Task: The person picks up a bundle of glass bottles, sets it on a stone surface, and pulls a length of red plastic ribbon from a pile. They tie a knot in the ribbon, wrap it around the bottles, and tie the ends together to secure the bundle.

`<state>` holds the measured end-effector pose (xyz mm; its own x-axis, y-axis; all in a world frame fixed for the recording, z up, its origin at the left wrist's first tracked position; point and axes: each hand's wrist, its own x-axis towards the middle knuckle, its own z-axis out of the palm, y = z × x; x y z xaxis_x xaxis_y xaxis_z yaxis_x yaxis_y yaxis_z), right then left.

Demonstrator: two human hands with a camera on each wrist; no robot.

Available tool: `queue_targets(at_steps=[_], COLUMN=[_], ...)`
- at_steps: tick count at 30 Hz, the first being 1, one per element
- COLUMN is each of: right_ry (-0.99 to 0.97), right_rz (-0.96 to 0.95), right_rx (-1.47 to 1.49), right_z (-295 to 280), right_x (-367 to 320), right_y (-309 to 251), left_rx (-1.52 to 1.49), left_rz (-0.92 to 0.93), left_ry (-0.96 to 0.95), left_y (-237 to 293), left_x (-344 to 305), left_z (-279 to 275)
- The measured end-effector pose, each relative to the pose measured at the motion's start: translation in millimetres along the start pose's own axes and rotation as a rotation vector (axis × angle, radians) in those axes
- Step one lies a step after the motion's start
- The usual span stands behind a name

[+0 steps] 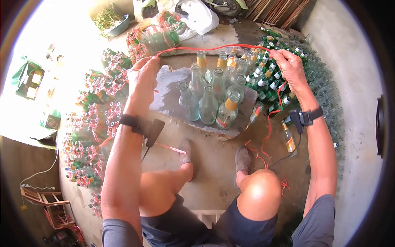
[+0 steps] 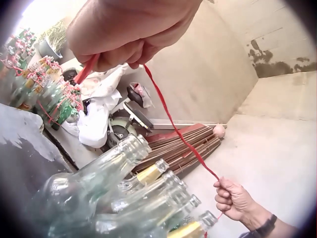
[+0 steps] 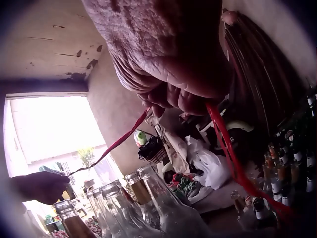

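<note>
A red plastic cord (image 1: 214, 48) stretches between both hands above a cluster of glass bottles (image 1: 208, 105) on a low slab (image 1: 164, 92). My left hand (image 1: 142, 80) grips one end at the slab's far left, a short tail hanging below it. The right hand (image 1: 290, 70) pinches the cord at the far right; from there its length drops to the floor beside the right knee. In the left wrist view the cord (image 2: 171, 119) slants down to the right hand (image 2: 234, 199). Neither hand touches the bottles; some carry yellow neck labels.
Tied bundles of bottles (image 1: 117, 94) line the left side. Many green and clear bottles (image 1: 329, 99) crowd the right wall. One labelled bottle (image 1: 289, 138) stands near the right knee. White bags (image 1: 199, 16) and bundled sticks (image 1: 275, 10) are at the back.
</note>
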<state>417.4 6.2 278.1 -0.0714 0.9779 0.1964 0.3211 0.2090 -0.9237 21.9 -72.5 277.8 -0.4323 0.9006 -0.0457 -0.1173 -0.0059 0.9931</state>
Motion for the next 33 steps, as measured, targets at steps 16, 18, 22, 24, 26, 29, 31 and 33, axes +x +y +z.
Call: queue_targets(at_steps=[16,18,22,24,26,29,31,33], right_ry=[-0.204,-0.219,-0.231,-0.255,-0.269,-0.23,-0.214,-0.195], right_rz=[0.284,0.257,0.327,0.333,0.157,0.323,0.361,0.403], right_rx=[0.03,-0.056,-0.052,-0.073,-0.009,0.099,0.108,0.117], right_z=[71,78,88,95,101,100,101,104], right_x=[65,56,44,46,48,49,46,46], right_y=[123,130,161,189,200,189,175,178], left_rx=[0.446,0.488,0.721,0.732,0.721,0.629,0.576,0.524], left_rz=[-0.056,-0.086,-0.115,-0.08,-0.067,-0.067,-0.169,-0.126], left_ry=[0.122,0.084,0.012,0.032,0.084,0.015,0.072,0.07], left_y=[-137,-139,-184,-198,-197,-190,-181,-183], left_x=[65,58,62,61,56,57,55,59], left_z=[-8,-9,-26,-25,-19,-16,-9,-7])
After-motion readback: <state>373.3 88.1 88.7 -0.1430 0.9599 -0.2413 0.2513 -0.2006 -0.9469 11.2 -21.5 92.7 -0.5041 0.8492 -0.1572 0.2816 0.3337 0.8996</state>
